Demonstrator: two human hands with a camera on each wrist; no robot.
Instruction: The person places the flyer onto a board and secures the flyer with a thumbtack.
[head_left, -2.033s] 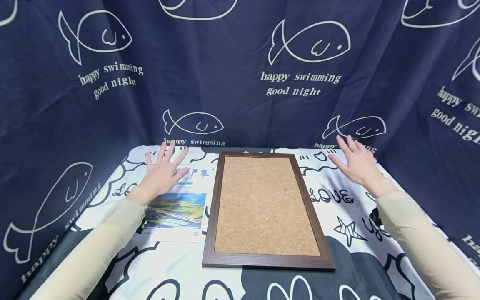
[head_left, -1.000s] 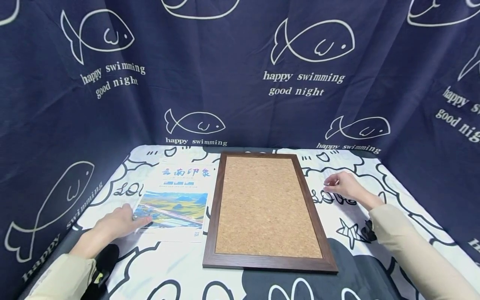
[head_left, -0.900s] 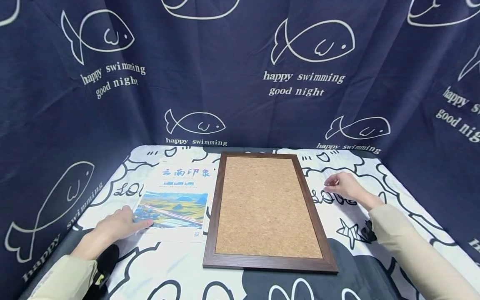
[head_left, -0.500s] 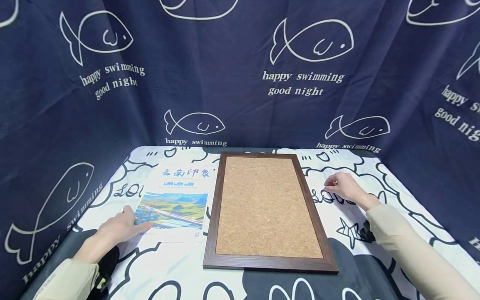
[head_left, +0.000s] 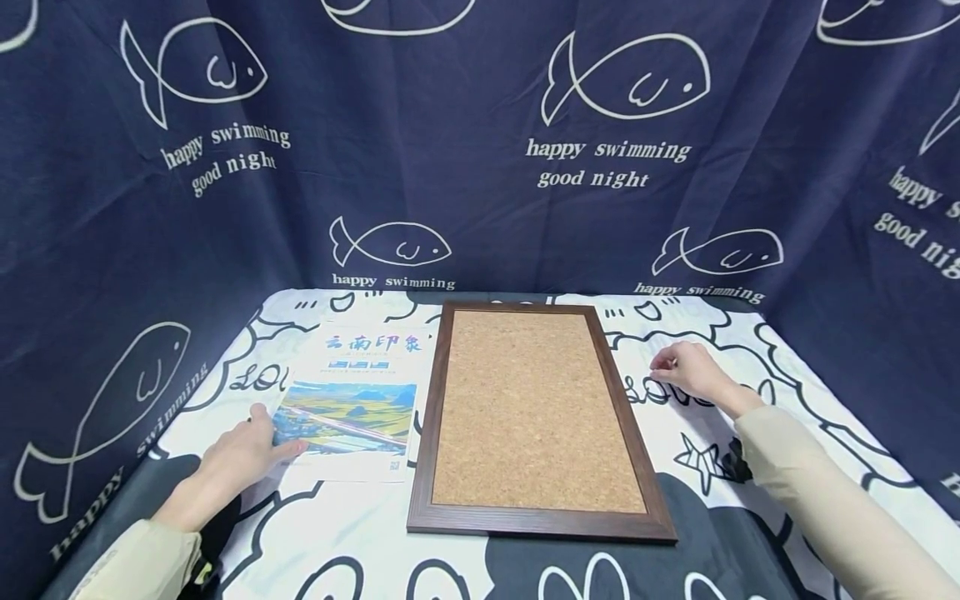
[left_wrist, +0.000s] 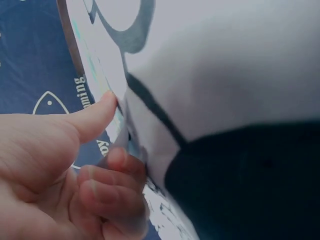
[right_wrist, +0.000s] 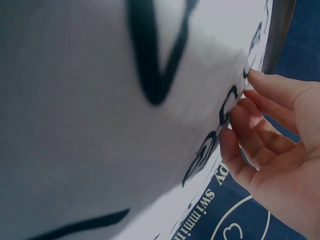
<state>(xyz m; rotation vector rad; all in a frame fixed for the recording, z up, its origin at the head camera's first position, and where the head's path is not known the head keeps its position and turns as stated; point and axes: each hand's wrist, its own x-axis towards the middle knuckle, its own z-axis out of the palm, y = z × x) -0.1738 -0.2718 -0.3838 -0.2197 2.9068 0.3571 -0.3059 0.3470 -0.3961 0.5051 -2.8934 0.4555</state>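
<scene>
My left hand (head_left: 237,450) is at the left edge of a printed paper poster (head_left: 352,417) with Chinese characters and a landscape picture. It pinches that edge, thumb on top and curled fingers below; in the left wrist view a bit of paper (left_wrist: 120,136) shows between thumb and fingers. Right of the poster, a cork board (head_left: 540,417) with a dark brown frame lies flat. Beyond the board's right side, my right hand (head_left: 693,371) rests on the tablecloth with loosely curled fingers. Its fingertips (right_wrist: 239,116) touch the cloth, and I see nothing held in them.
A white and dark grey tablecloth (head_left: 360,533) with black doodles covers the table. Dark blue curtains (head_left: 480,167) with fish drawings and lettering hang behind it and at both sides.
Both hands came down from spread-fingered poses at the back of the table. The left went to the poster's edge, the right to the cloth. During the last second the left shifted slightly.
</scene>
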